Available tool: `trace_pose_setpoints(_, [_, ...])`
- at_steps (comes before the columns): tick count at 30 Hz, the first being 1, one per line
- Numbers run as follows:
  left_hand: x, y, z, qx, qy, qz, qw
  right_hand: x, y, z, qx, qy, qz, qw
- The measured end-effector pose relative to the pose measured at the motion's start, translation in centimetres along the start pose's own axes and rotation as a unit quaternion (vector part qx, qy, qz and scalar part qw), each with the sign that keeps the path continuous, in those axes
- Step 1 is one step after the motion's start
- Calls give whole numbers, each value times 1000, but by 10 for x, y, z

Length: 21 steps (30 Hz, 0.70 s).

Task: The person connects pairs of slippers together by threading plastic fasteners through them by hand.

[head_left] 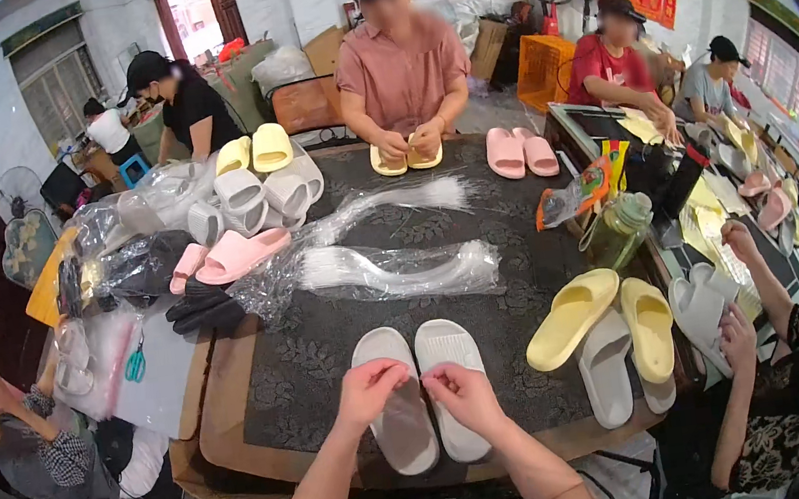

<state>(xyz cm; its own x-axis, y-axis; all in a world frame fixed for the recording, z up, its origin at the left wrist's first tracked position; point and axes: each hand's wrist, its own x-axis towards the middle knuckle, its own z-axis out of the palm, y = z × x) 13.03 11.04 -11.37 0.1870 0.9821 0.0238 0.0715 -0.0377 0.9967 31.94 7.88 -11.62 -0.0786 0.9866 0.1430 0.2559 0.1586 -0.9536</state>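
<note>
A pair of light grey slippers lies side by side at the table's near edge: the left slipper (406,435) and the right slipper (462,433). My left hand (370,392) is over the left slipper's strap, its thumb and fingers pinched together. Over the right slipper's strap, my right hand (464,397) also has its fingers closed in a pinch. Whatever sits between the fingertips of either hand is too small to make out. Beyond the slippers, a clear bag of thin white plastic strands (402,267) rests on the dark patterned tabletop.
Yellow slippers (575,317) overlap grey ones (606,379) on my right, near a green bottle (619,231). Pink slippers (241,255) and plastic wrapping pile up at left. Across the table, a person's hands (409,147) work on yellow slippers. Scissors (135,363) lie far left.
</note>
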Motion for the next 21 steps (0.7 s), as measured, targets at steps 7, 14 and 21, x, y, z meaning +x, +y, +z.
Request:
trace_pose_setpoints(7, [-1, 2, -25, 138, -2, 42, 990, -30, -12, -19, -196, -83, -6, 977])
trace_pose_setpoints(14, [32, -22, -50, 313, 98, 144, 934, -29, 2, 8, -265, -58, -2, 962])
trace_pose_setpoints(21, [58, -30, -49, 430, -40, 115, 894, 5, 14, 59, -327, 40, -44, 943])
